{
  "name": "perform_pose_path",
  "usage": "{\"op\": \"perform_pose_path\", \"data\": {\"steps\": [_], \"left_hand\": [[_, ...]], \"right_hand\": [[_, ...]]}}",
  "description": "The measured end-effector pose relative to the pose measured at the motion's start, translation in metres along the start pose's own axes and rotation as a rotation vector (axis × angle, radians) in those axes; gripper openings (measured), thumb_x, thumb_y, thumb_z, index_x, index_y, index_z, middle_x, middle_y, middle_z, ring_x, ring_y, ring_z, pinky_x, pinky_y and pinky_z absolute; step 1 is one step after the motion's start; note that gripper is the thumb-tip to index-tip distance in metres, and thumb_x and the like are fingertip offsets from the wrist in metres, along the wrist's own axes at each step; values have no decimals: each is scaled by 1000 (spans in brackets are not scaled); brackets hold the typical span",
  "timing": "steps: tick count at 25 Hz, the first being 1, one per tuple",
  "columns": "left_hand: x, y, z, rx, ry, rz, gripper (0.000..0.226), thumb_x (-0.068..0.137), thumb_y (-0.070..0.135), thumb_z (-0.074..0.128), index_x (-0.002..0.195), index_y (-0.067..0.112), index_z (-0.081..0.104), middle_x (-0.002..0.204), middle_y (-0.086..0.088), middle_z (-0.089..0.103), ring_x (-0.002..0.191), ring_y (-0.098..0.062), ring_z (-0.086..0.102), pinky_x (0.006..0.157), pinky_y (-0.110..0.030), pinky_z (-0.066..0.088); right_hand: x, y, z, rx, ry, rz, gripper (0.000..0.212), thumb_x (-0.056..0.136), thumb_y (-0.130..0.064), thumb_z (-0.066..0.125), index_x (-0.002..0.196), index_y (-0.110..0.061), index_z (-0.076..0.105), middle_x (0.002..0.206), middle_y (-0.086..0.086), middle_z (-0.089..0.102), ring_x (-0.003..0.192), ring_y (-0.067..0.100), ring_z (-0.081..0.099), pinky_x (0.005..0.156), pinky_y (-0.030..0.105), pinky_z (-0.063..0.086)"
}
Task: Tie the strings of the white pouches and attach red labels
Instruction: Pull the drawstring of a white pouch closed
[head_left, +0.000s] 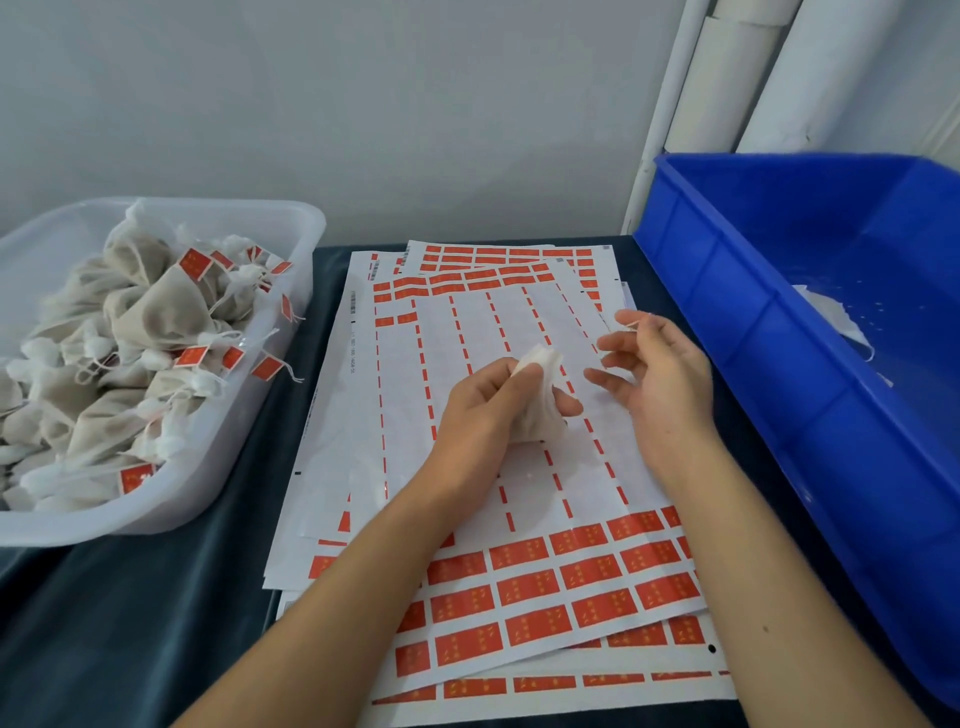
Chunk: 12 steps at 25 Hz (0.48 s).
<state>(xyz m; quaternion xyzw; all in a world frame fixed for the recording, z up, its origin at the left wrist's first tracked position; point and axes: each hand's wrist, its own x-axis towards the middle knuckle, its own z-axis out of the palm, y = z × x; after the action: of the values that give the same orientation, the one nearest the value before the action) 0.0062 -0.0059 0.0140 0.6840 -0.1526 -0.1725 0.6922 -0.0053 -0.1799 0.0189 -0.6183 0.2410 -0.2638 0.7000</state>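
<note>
I count two bins: one clear tub (156, 514) heaped with more finished pouches (166, 306) than I can number, and one blue crate (727, 270). Several label sheets (545, 587) overlap; one pouch (540, 410) is in my hands.

White pouch (540, 410), red labels (530, 587) on white sheets, blue bin (779, 291), translucent tub (291, 218), dark cloth (130, 623).
</note>
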Motion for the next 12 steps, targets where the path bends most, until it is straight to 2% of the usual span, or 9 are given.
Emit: {"op": "perform_pose_path", "data": {"steps": [2,4,7,9,11,12], "left_hand": [[2,-1,-1,-17,25,1,25,98,53,57,98,31,70,98,1,79,97,-24,76,98,-49,57],[3,-2,-1,-8,39,-7,27,96,55,59,98,31,70,97,0,78,95,-26,75,97,-51,59],[3,-5,-1,28,40,-3,27,100,55,57,98,32,72,95,1,78,90,-24,75,93,-49,61],[3,-5,0,29,28,2,26,104,49,54,101,32,74,94,-1,77,89,-25,75,91,-49,62],[2,-4,-1,13,28,3,26,106,44,53,106,29,75,96,-2,77,92,-27,75,92,-52,62],[2,-3,-1,-1,26,-3,26,106,42,53,108,28,75,98,-3,77,94,-29,75,93,-54,61]], "right_hand": [[-6,8,1,-88,-7,-118,21,105,-30,52,118,-36,68,102,-16,74,97,7,72,76,28,63],[-12,9,1,-206,-52,-272,32,103,-33,53,131,-48,57,123,-28,63,116,-3,61,93,29,56],[-19,10,-1,-381,-192,-482,47,105,-31,52,141,-59,42,144,-38,42,140,2,42,108,38,45],[-24,12,3,-401,-360,-452,45,108,-32,49,145,-56,41,145,-39,43,139,-5,41,107,28,43],[-29,14,6,-309,-482,-300,36,108,-34,49,142,-48,51,131,-36,57,125,-10,52,91,14,50],[-29,14,7,-285,-487,-262,29,107,-34,51,134,-41,59,120,-33,63,115,-9,59,82,11,53]]}}
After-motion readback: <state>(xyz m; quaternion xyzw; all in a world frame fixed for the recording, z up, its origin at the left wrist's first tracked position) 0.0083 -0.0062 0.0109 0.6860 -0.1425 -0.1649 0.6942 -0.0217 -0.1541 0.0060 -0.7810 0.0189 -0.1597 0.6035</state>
